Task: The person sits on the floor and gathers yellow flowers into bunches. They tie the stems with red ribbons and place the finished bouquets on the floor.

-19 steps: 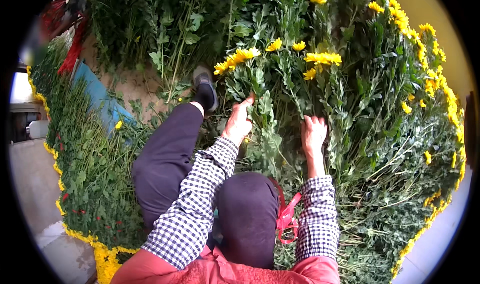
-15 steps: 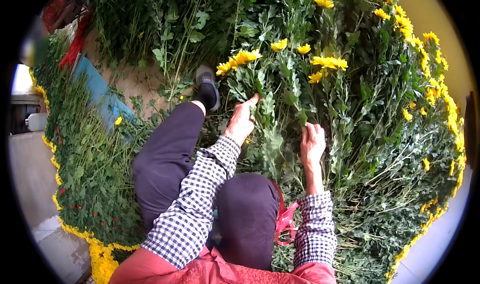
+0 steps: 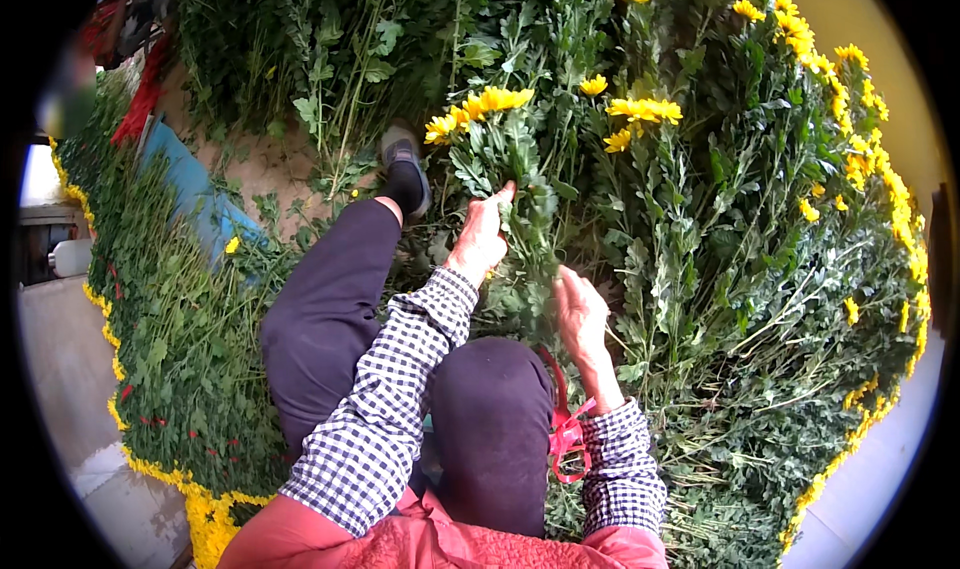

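Observation:
My left hand (image 3: 480,237) is closed round a bunch of yellow chrysanthemums (image 3: 490,159), just beyond my knees. Their flower heads line up at the far end, and leaves hide part of the grip. To the right and a little nearer, my right hand (image 3: 582,314) pinches the lower part of a leafy chrysanthemum stem (image 3: 541,214), which lies against the right side of the bunch. This stem is slightly blurred. Past my right hand, more cut chrysanthemums (image 3: 645,111) lie in a thick layer, blooms pointing away from me.
Green stems (image 3: 190,369) edged with yellow blooms are heaped on the left. A blue sheet (image 3: 195,194) lies near bare brown floor (image 3: 285,174). Pink-red ribbon (image 3: 568,437) hangs by my right knee. Someone else's red and dark clothing shows at the upper left.
My right hand has moved left and slightly nearer me, bringing a chrysanthemum stem from the layer against the bunch. Its bloom now joins the others. My left hand keeps its grip.

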